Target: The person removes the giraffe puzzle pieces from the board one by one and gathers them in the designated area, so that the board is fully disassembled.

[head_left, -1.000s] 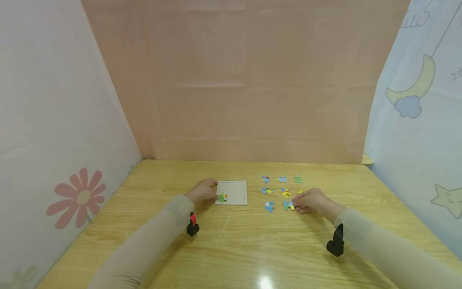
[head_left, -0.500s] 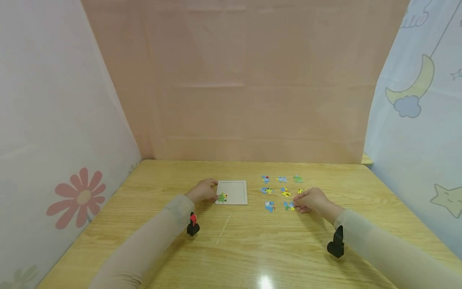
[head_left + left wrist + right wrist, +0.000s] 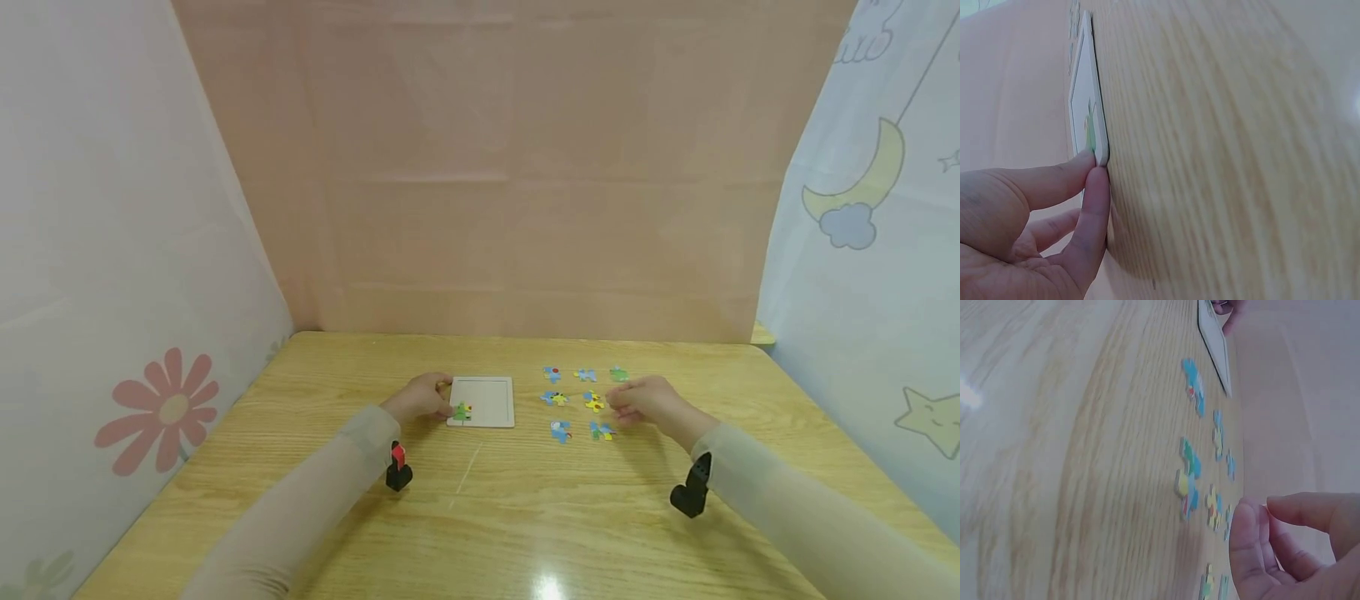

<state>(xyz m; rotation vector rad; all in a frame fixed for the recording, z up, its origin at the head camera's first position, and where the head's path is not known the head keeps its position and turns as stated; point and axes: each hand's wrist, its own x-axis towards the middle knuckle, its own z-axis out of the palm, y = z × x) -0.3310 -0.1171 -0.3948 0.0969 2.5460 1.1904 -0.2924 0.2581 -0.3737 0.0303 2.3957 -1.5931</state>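
My left hand (image 3: 422, 397) pinches the lower left corner of a white square puzzle tray (image 3: 491, 400), thumb over the rim in the left wrist view. One green jigsaw piece (image 3: 462, 412) lies in that corner of the tray. My right hand (image 3: 647, 398) hovers over the right side of the loose pieces, its fingers loosely bent and thumb near the fingertips, with no piece visible between them. Nearest to its fingertips is a yellow jigsaw piece (image 3: 594, 402). A blue, green and yellow jigsaw piece (image 3: 602, 431) lies below the hand.
Other jigsaw pieces lie in rows right of the tray: a blue one (image 3: 560, 431), a blue and yellow one (image 3: 555, 399), and a green one (image 3: 618, 373) at the back. The wooden table (image 3: 480, 517) ends at a tan backdrop (image 3: 495, 208).
My right hand has let go of the blue, green and yellow jigsaw piece, which lies slightly turned, and has risen and moved back. The left hand stays at the tray.
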